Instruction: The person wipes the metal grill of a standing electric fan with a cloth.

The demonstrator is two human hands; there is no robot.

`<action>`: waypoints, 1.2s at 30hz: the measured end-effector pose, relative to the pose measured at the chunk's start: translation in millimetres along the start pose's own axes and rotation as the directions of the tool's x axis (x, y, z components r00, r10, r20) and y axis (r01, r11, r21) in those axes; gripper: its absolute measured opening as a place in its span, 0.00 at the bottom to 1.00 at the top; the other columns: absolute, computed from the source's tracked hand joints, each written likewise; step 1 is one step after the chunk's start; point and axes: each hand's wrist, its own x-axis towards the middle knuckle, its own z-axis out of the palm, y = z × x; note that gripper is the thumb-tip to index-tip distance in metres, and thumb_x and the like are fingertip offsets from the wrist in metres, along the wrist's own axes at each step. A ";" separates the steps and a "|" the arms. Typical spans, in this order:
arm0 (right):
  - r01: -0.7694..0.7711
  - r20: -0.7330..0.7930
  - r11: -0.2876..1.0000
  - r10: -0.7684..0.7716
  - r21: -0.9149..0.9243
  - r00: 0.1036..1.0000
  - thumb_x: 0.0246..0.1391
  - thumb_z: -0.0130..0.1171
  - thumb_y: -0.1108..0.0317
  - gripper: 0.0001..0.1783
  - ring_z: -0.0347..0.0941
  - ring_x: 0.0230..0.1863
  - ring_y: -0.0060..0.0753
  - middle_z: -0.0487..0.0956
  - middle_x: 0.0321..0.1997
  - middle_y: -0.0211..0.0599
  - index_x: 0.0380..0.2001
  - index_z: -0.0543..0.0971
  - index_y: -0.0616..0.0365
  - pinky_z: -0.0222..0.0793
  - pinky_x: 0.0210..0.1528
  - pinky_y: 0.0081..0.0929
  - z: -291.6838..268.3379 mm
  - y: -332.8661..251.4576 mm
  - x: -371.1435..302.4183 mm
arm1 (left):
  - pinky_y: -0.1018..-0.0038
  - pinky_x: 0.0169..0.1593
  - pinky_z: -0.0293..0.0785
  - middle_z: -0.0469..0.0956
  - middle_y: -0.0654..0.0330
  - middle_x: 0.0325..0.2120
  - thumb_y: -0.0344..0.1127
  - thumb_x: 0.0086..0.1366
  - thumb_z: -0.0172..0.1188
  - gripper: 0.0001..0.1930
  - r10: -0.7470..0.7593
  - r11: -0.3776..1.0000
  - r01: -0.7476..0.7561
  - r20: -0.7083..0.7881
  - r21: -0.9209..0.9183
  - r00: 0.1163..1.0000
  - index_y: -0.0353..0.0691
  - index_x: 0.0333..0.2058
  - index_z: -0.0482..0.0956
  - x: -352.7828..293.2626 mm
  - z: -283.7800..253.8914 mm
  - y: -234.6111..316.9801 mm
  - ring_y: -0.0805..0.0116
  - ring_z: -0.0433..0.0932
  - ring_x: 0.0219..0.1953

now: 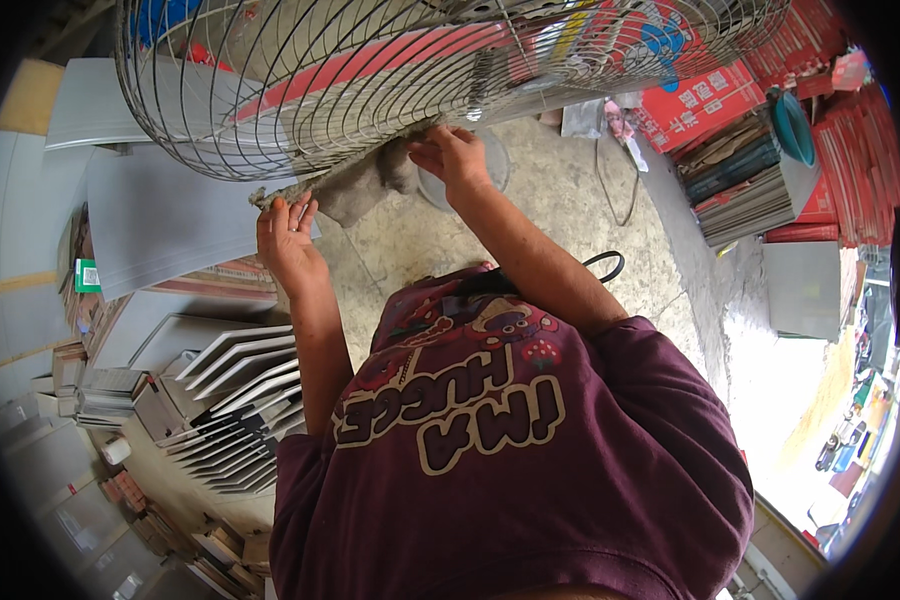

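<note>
A large fan with a round wire guard (pixel 320 110) and red blades fills the top of the view. Along its near lower rim hangs a dirty grey-brown rag (pixel 355 195), bunched against the wires. My left hand (pixel 292 243) pinches the rag's left end just below the rim. Further right, my right hand (pixel 455 162) has its fingers curled on the rag's other end, close against the guard. Part of the rag is hidden by the wires and my fingers.
Grey panels (pixel 170 220) lie at the left, above a rack of upright tile samples (pixel 240 400). Stacked red cartons (pixel 705 105) and a teal basin (pixel 792 130) stand at the right. A round grey base (pixel 495 170) sits on the concrete floor behind my right hand.
</note>
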 end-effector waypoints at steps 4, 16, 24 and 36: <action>0.043 0.063 0.998 -0.046 0.037 0.997 0.49 0.51 0.72 0.06 0.75 0.26 0.32 0.72 0.26 0.36 0.28 0.66 0.62 0.74 0.31 0.26 17.8 -12.5 -24.9 | 0.65 0.40 0.71 0.70 0.60 0.28 0.30 0.55 0.56 0.09 0.033 0.999 -0.034 -0.019 -0.004 0.999 0.37 0.32 0.66 -1.1 2.2 6.4 0.57 0.74 0.33; -0.006 0.087 1.000 0.007 -0.017 0.996 0.47 0.54 0.71 0.08 0.75 0.32 0.39 0.74 0.31 0.39 0.30 0.67 0.62 0.73 0.39 0.34 10.9 -5.8 -13.0 | 0.62 0.44 0.69 0.71 0.59 0.29 0.30 0.56 0.55 0.07 0.049 0.999 -0.049 0.019 0.012 0.999 0.37 0.32 0.68 -2.5 1.1 10.3 0.57 0.73 0.36; 0.074 -0.051 0.988 -0.068 0.137 0.996 0.47 0.52 0.74 0.08 0.74 0.26 0.36 0.72 0.27 0.39 0.30 0.66 0.63 0.75 0.33 0.30 -13.7 -10.0 -2.0 | 0.61 0.41 0.71 0.70 0.59 0.28 0.31 0.55 0.58 0.08 0.025 1.000 -0.026 0.090 0.015 0.996 0.38 0.29 0.67 -11.2 27.9 0.7 0.57 0.72 0.34; 0.253 -0.085 0.951 -0.242 0.180 0.967 0.48 0.52 0.72 0.08 0.73 0.29 0.30 0.72 0.30 0.35 0.31 0.67 0.61 0.74 0.35 0.25 -43.1 -41.3 -23.1 | 0.64 0.40 0.74 0.70 0.60 0.27 0.28 0.56 0.56 0.07 0.035 0.999 -0.037 0.140 0.007 0.990 0.38 0.27 0.65 -10.2 65.4 -23.1 0.64 0.71 0.33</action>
